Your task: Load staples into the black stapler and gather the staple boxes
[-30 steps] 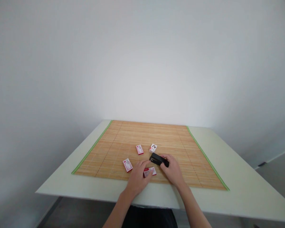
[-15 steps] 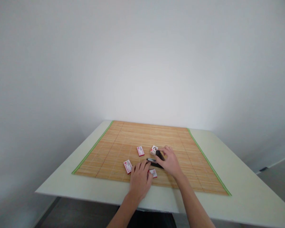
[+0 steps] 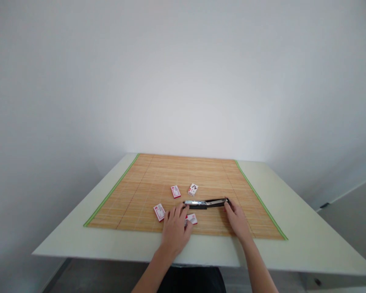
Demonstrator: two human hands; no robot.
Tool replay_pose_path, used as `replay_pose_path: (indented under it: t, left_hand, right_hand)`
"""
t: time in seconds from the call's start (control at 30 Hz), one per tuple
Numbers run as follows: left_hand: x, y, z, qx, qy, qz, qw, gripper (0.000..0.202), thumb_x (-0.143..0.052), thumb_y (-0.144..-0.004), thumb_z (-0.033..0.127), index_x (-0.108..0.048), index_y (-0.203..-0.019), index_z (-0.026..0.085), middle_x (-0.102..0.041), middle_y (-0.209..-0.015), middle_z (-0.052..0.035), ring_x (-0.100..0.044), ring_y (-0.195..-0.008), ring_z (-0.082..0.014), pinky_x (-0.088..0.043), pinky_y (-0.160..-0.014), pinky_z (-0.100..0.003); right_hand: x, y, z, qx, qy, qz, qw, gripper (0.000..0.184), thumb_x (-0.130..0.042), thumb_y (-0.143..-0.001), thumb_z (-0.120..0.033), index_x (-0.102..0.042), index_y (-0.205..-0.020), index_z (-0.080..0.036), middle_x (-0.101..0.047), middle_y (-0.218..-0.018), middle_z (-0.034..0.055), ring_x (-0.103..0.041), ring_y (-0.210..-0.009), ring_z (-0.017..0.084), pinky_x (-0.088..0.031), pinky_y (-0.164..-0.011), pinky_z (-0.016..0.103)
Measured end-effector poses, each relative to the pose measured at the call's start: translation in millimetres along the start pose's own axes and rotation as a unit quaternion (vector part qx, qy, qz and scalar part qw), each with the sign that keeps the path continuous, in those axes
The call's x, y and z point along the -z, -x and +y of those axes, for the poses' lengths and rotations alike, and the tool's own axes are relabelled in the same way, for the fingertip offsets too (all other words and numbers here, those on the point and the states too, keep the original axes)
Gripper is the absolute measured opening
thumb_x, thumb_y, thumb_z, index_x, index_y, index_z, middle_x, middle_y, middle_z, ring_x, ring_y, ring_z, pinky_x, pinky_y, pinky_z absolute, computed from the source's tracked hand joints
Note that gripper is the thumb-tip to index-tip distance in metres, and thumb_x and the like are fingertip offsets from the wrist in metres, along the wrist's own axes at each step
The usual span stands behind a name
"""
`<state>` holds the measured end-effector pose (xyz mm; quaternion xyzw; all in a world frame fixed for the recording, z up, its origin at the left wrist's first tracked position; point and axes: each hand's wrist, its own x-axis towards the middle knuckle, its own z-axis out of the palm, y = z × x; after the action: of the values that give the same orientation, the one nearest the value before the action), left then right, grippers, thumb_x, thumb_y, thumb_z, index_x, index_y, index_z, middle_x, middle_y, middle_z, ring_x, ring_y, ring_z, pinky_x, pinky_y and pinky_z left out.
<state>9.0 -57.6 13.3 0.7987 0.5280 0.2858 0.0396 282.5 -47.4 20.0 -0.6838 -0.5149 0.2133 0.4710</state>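
Note:
A black stapler (image 3: 195, 206) lies folded wide open on the bamboo mat, its silver metal staple channel and the inside of its top arm showing. My right hand (image 3: 238, 219) grips the far right end of the swung-back arm between thumb and fingers. At the left end of the base, the fingertips of my left hand (image 3: 175, 230) press on the stapler, the fingers bent over it. Under and beside my left thumb lies a small red-and-white box (image 3: 192, 219), partly covered. Another red-and-white box (image 3: 159, 212) sits just left of that hand.
Beyond the stapler are a third red-and-white box (image 3: 175, 191) and a white box with a dark print (image 3: 193, 189). The bamboo mat (image 3: 134, 195) with green edges covers the middle of a white table (image 3: 293, 219). A white wall (image 3: 183, 81) stands behind it.
The stapler's top arm has swung over to the right and down, with my right hand moving right and lower along with it. My left hand stays at the stapler's left end. The view has shifted slightly.

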Motion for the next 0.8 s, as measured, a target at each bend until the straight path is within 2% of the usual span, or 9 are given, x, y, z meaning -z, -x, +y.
replay_pose_path:
  t: [0.13, 0.2, 0.27, 0.33, 0.43, 0.5, 0.57, 0.7, 0.8]
  left_hand:
    - [10.8, 7, -5, -0.009, 0.014, -0.001, 1.0, 0.047, -0.057, -0.092, 0.024, -0.057, -0.139, 0.03, -0.055, -0.142, -0.0075, -0.049, -0.129, -0.0308, -0.036, -0.111, -0.052]
    - [17.8, 13, -11, -0.012, 0.021, -0.006, 1.0, 0.042, -0.06, -0.091, 0.028, -0.06, -0.133, 0.03, -0.057, -0.136, -0.0075, -0.05, -0.126, -0.0309, -0.034, -0.112, -0.052]
    - [24.3, 17, -20, -0.018, 0.029, -0.025, 0.999, 0.039, -0.065, -0.088, 0.031, -0.062, -0.126, 0.029, -0.06, -0.127, -0.0073, -0.052, -0.12, -0.0308, -0.035, -0.111, -0.052]
    - [29.3, 17, -29, -0.028, 0.037, -0.058, 0.997, 0.034, -0.067, -0.087, 0.034, -0.063, -0.12, 0.028, -0.061, -0.12, -0.0065, -0.053, -0.115, -0.0301, -0.038, -0.107, -0.05]
    - [32.4, 6, -38, -0.057, 0.048, -0.112, 0.991, 0.027, -0.066, -0.089, 0.035, -0.064, -0.115, 0.028, -0.062, -0.116, -0.005, -0.054, -0.112, -0.0282, -0.041, -0.103, -0.047]
    - [30.6, -5, -39, -0.08, 0.055, -0.13, 0.987, 0.028, -0.067, -0.089, 0.036, -0.063, -0.116, 0.028, -0.062, -0.117, -0.0049, -0.054, -0.113, -0.0279, -0.041, -0.102, -0.046]
    - [26.2, -15, -37, -0.1, 0.07, -0.143, 0.982, 0.031, -0.069, -0.088, 0.035, -0.063, -0.118, 0.028, -0.062, -0.118, -0.0051, -0.054, -0.113, -0.0277, -0.042, -0.101, -0.044]
    - [15.6, -28, -33, -0.126, 0.107, -0.154, 0.974, 0.035, -0.071, -0.087, 0.033, -0.063, -0.121, 0.028, -0.061, -0.119, -0.005, -0.054, -0.114, -0.0266, -0.045, -0.1, -0.042]
    - [10.6, -28, -33, -0.13, 0.117, -0.151, 0.973, 0.035, -0.07, -0.088, 0.031, -0.064, -0.123, 0.029, -0.062, -0.118, -0.0043, -0.054, -0.114, -0.0263, -0.045, -0.101, -0.042]
  right_hand:
    - [5, 18, -2, -0.028, 0.033, 0.036, 0.998, 0.064, -0.046, -0.092, -0.061, -0.058, -0.135, -0.014, -0.063, -0.069, 0.0012, -0.061, -0.067, 0.024, -0.046, -0.065, 0.035]
    - [2, 32, -2, -0.028, 0.051, 0.032, 0.998, 0.065, -0.046, -0.092, -0.064, -0.057, -0.132, -0.015, -0.06, -0.066, -0.0003, -0.06, -0.065, 0.024, -0.044, -0.063, 0.034]
    - [-9, 46, -5, -0.027, 0.031, -0.031, 0.999, 0.062, -0.047, -0.09, -0.066, -0.06, -0.124, -0.016, -0.058, -0.064, -0.0013, -0.058, -0.061, 0.022, -0.042, -0.06, 0.033]
    - [-23, 58, -12, -0.045, -0.031, -0.128, 0.99, 0.061, -0.049, -0.088, -0.068, -0.06, -0.119, -0.018, -0.056, -0.061, -0.0027, -0.055, -0.056, 0.019, -0.04, -0.054, 0.03]
    - [-44, 69, -26, -0.125, -0.133, -0.262, 0.948, 0.062, -0.047, -0.085, -0.071, -0.054, -0.117, -0.019, -0.05, -0.056, -0.0078, -0.04, -0.04, 0.012, -0.028, -0.041, 0.025]
    - [-53, 70, -33, -0.169, -0.174, -0.315, 0.917, 0.06, -0.047, -0.083, -0.072, -0.051, -0.113, -0.02, -0.049, -0.054, -0.0101, -0.031, -0.033, 0.008, -0.019, -0.035, 0.023]
    - [-57, 68, -36, -0.183, -0.19, -0.317, 0.911, 0.055, -0.049, -0.081, -0.072, -0.048, -0.106, -0.022, -0.05, -0.053, -0.0107, -0.028, -0.031, 0.007, -0.016, -0.032, 0.021]
    - [-57, 65, -36, -0.193, -0.193, -0.283, 0.919, 0.05, -0.052, -0.08, -0.072, -0.044, -0.096, -0.025, -0.047, -0.05, -0.0122, -0.027, -0.031, 0.006, -0.014, -0.032, 0.02]
    - [-50, 61, -36, -0.216, -0.196, -0.306, 0.906, 0.05, -0.049, -0.082, -0.074, -0.047, -0.091, -0.025, -0.047, -0.052, -0.0108, -0.027, -0.032, 0.006, -0.012, -0.033, 0.021]
